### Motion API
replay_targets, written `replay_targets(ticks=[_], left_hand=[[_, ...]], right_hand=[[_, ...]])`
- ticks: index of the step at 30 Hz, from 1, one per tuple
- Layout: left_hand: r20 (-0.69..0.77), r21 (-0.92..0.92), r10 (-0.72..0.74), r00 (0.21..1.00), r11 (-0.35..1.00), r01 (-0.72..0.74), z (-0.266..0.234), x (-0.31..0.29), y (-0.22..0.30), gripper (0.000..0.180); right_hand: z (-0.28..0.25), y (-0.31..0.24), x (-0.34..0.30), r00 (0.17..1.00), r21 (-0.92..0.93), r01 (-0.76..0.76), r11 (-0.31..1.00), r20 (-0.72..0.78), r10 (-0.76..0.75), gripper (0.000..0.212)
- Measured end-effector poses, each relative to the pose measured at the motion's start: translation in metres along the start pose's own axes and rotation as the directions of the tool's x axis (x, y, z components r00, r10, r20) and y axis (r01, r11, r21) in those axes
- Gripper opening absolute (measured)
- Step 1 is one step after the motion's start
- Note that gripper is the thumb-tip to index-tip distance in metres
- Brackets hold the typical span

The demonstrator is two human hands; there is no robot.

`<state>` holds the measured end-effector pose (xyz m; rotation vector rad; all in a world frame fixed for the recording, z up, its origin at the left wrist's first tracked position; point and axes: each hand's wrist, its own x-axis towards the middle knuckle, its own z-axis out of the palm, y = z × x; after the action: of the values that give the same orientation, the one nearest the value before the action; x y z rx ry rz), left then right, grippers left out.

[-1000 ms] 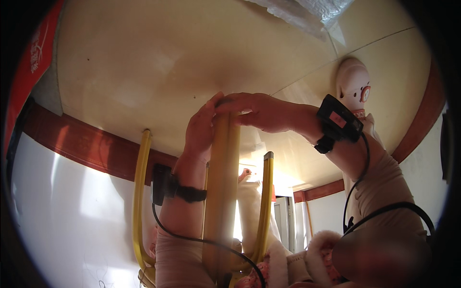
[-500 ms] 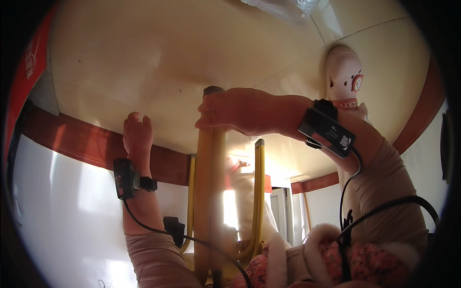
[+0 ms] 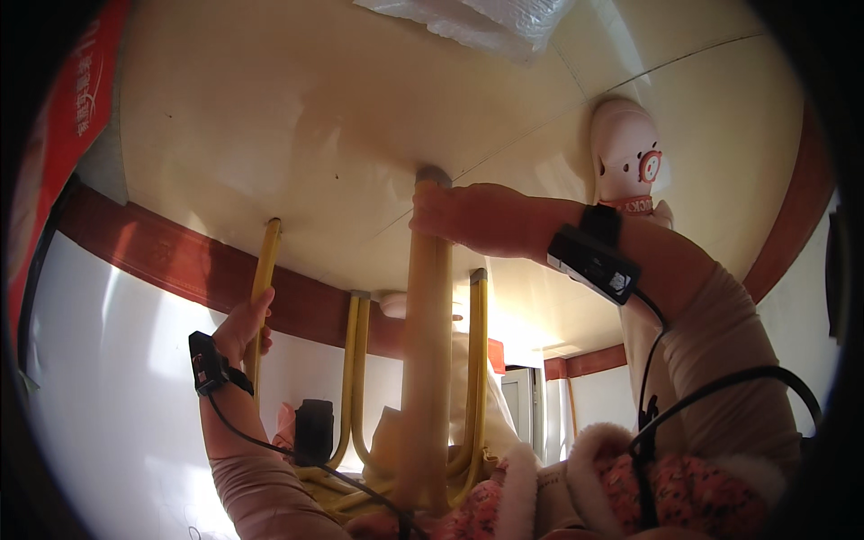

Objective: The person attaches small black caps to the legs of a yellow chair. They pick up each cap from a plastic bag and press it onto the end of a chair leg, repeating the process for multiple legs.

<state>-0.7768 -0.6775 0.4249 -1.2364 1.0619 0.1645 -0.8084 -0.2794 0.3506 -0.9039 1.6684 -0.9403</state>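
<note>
My right hand (image 3: 486,216) is wrapped round the upper end of a thick, pale yellow tube-shaped leg (image 3: 427,333), just below its dark end cap. That leg stands upright close to me, and its lower part is blurred. On the left, my left hand (image 3: 241,328) is closed round a thinner yellow tube (image 3: 268,256), whose end sticks up above the fingers. Between them rise more yellow bent tubes (image 3: 349,369) with grey caps, which look like legs of the same frame. Their lower joints are partly hidden by my left forearm and a cable.
A pale pink clog (image 3: 624,148) rests on the beige tiled floor (image 3: 270,117) at the right. Clear plastic wrapping (image 3: 486,22) lies at the far edge. A red printed panel (image 3: 76,126) stands at the left. Red-brown skirting (image 3: 180,256) runs along the white wall.
My left hand has moved down and closed on a thin yellow tube that was not visible before. My right hand and the thick leg have shifted slightly to the right in view.
</note>
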Motion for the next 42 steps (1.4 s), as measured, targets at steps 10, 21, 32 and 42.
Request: replay_targets(ticks=[10, 21, 32, 42], left_hand=[[-0.112, 0.236, 0.060, 0.992, 0.971, -0.032, 0.018, -0.052, 0.040, 0.060], [0.044, 0.508, 0.324, 0.945, 0.808, -0.300, 0.037, -0.075, 0.069, 0.066], [-0.057, 0.756, 0.361, 0.931, 0.624, -0.195, 0.069, -0.128, 0.109, 0.078], [0.014, 0.837, 0.405, 0.914, 0.495, -0.233, 0.075, -0.139, 0.117, 0.080]], right_hand=[[0.026, 0.003, -0.037, 0.999, -0.177, 0.010, 0.984, 0.043, -0.003, 0.021], [0.032, -0.002, -0.067, 0.957, -0.183, 0.073, 0.980, 0.291, -0.017, 0.011], [0.069, -0.008, -0.093, 0.897, -0.146, 0.085, 0.986, 0.442, -0.012, 0.014], [0.092, -0.030, -0.076, 0.811, 0.052, -0.269, 0.962, 0.551, 0.197, 0.019]])
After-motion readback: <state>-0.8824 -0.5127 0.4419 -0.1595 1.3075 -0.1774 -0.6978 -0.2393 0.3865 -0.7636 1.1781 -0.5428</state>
